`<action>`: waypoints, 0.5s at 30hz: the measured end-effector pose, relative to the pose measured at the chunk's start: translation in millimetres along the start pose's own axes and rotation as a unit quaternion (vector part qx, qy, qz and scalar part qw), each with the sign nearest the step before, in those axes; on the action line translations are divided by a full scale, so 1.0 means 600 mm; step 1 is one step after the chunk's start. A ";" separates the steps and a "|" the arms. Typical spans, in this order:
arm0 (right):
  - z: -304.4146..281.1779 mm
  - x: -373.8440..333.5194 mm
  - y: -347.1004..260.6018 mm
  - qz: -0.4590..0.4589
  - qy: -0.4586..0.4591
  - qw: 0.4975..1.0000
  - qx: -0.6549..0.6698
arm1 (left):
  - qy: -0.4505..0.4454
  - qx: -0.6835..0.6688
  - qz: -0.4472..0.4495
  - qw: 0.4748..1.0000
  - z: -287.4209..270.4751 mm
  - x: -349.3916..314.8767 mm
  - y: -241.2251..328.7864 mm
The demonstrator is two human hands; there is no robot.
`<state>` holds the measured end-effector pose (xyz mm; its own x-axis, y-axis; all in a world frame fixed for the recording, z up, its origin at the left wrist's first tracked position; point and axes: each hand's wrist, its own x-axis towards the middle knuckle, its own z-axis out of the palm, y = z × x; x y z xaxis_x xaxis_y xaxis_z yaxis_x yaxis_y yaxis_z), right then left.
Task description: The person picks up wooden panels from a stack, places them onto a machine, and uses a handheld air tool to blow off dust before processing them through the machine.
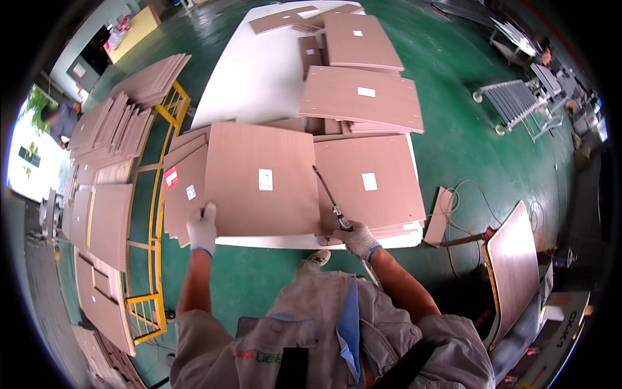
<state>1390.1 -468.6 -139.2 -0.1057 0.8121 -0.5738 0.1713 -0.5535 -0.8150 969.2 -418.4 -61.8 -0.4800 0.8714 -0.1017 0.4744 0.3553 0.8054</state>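
In a white glove, my left hand (202, 228) grips the near left corner of a brown wood-look panel (259, 149), its thumb on top. This panel bears a small white label and overlaps other panels. My right hand (356, 240), gloved too, is closed round an air blow gun (339, 215) with a long thin nozzle. The nozzle points away from me, over the panel's right edge. A pale hose (370, 273) hangs below that hand. To the right lies another labelled panel (350, 162) on a stack; on the left are panels (184, 207) with a red-and-white label.
The panels rest on a white-topped table (227, 84), with more panels (359, 97) farther back. A yellow rack (157, 220) holding stacked panels stands left, near another person (63, 122). On the right are a roller conveyor (512, 100), a leaning board (515, 272) and floor cables (459, 227).
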 end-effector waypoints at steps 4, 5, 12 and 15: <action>0.021 0.038 -0.001 -0.004 0.049 0.998 0.047 | 0.029 0.018 0.099 0.994 -0.030 0.152 -0.077; 0.021 0.041 -0.006 0.009 0.073 0.996 0.056 | 0.059 0.010 0.104 0.993 -0.035 0.176 -0.090; -0.053 0.046 0.066 0.014 0.238 0.955 0.178 | 0.003 0.064 0.076 0.995 0.013 0.271 -0.065; -0.049 0.040 0.052 0.031 0.260 0.947 0.184 | -0.042 0.088 0.156 0.983 0.003 0.224 0.018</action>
<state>1421.5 -461.0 -175.8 0.4061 0.7047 -0.5817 -0.2022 -0.5515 -0.8093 911.2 -296.5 -67.6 -0.2318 0.9693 0.0818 0.7128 0.1120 0.6923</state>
